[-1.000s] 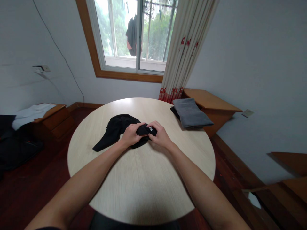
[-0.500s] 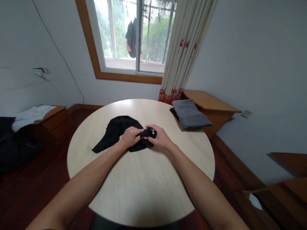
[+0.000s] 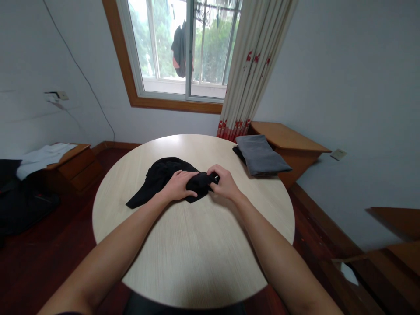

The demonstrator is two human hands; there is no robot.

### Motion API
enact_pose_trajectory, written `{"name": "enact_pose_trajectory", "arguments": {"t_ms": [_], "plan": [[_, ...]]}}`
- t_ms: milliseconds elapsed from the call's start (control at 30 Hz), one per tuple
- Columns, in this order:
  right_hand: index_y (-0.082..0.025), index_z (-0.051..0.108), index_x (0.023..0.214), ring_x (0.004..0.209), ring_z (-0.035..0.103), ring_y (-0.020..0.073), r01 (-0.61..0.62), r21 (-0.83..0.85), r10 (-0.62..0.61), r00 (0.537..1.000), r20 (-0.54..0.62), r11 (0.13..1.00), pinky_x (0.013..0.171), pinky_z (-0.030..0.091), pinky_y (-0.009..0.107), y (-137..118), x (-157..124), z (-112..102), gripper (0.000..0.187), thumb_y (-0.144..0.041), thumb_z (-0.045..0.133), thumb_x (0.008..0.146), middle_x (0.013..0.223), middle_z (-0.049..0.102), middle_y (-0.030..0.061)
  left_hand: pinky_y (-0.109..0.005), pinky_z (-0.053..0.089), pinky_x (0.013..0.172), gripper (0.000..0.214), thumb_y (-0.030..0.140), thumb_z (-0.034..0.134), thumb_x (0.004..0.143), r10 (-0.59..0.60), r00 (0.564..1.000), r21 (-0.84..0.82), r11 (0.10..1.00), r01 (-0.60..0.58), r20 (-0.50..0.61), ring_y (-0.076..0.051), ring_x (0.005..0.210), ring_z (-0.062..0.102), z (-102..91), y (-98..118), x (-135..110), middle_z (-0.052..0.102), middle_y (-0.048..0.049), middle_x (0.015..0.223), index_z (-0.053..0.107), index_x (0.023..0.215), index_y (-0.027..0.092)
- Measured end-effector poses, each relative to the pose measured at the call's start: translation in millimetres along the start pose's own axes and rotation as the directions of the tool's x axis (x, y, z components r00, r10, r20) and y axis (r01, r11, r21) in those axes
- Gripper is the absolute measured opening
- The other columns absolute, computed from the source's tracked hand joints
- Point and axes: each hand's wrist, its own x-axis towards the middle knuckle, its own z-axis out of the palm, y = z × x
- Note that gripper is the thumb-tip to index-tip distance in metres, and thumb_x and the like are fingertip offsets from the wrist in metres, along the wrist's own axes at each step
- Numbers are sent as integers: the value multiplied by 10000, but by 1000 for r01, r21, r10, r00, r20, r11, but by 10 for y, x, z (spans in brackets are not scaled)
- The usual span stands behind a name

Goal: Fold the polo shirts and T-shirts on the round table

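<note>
Just one illegible white speck (image 3: 216, 177) on black cloth (image 3: 167, 169) in right hand (image 3: 226, 183).

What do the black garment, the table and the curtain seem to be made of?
Black garment: matt fabric, as its loose folds suggest; I cannot tell the fibre.
Table: pale wood or wood-look laminate, smooth with a slight sheen; fine grain shows, and light reflects at the far side.
Curtain: fabric with a dull finish, hanging in folds; red motifs, perhaps printed.

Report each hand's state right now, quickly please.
Left hand: open, thumb spread from the fingers, laid on the black cloth.
Right hand: closed, pinching the cloth's end between thumb and fingers.
</note>
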Motion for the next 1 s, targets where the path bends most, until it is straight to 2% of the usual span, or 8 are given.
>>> {"name": "enact_pose_trajectory", "arguments": {"t_ms": [167, 300, 533, 667, 767, 867, 933, 1000], "plan": [[-216, 566, 825, 791, 589, 195, -11, 37, 19, 973, -232, 999, 720, 463, 315, 46, 35, -130, 186, -163, 611, 653, 851, 626, 20, -494, 356, 1095, 491, 194, 677, 785, -100, 992, 98, 989, 107, -78, -300, 1177, 607, -142, -147, -3, 699, -83, 1250, 635, 1273, 223], [-216, 565, 840, 811, 587, 197, -103, 73, 123, 913, -389, 992, 723, 464, 312, 140, 44, -228, 206, -251, 671, 666, 868, 635, 22, -443, 415, 985, 447, 14, 541, 679, -185, 957, 148, 964, 221, -225, -287, 1058, 637, -343, -246, -29, 740, -70, 1074, 694, 1056, 202], [-198, 578, 841, 685, 522, 155, -295, 193, 352, 793, -497, 936, 623, 418, 278, 419, 37, -357, 331, -308, 722, 564, 835, 651, 13, -366, 426, 803, 288, 26, 519, 650, -257, 873, 98, 941, 323, -415, -240, 812, 615, -537, -380, -67, 665, -30, 798, 631, 841, 209], [-187, 579, 838, 607, 447, 115, -364, 239, 433, 691, -578, 900, 579, 379, 258, 600, 12, -411, 361, -301, 729, 529, 786, 615, -12, -311, 385, 659, 180, 69, 527, 699, -305, 815, 7, 935, 355, -493, -199, 674, 549, -560, -445, -101, 572, 3, 674, 585, 786, 215], [-184, 580, 855, 591, 421, 107, -382, 252, 450, 633, -629, 889, 565, 362, 252, 683, -9, -432, 382, -307, 734, 528, 772, 592, -19, -305, 374, 638, 121, 105, 520, 751, -258, 766, -6, 949, 315, -588, -191, 666, 529, -568, -467, -116, 551, 1, 683, 557, 780, 217], [-183, 572, 887, 611, 436, 115, -362, 231, 421, 641, -642, 903, 593, 386, 263, 718, -26, -423, 391, -318, 732, 557, 785, 584, -15, -317, 411, 679, 140, 86, 505, 734, -140, 686, 7, 978, 207, -714, -192, 708, 532, -584, -376, -96, 533, -5, 709, 497, 755, 225], [-187, 553, 905, 645, 462, 125, -347, 205, 393, 656, -644, 915, 627, 410, 271, 740, -32, -410, 394, -331, 731, 584, 813, 582, -8, -336, 447, 729, 159, 82, 510, 734, -23, 620, 28, 997, 73, -784, -201, 777, 558, -601, -214, -71, 563, -20, 770, 464, 764, 231], [-192, 526, 920, 682, 485, 135, -338, 198, 380, 653, -655, 920, 649, 424, 274, 778, -36, -404, 404, -347, 727, 605, 834, 571, -2, -370, 479, 800, 145, 112, 538, 771, 92, 605, 58, 995, -75, -791, -215, 879, 591, -610, 15, -50, 624, -45, 888, 468, 802, 234]]}}
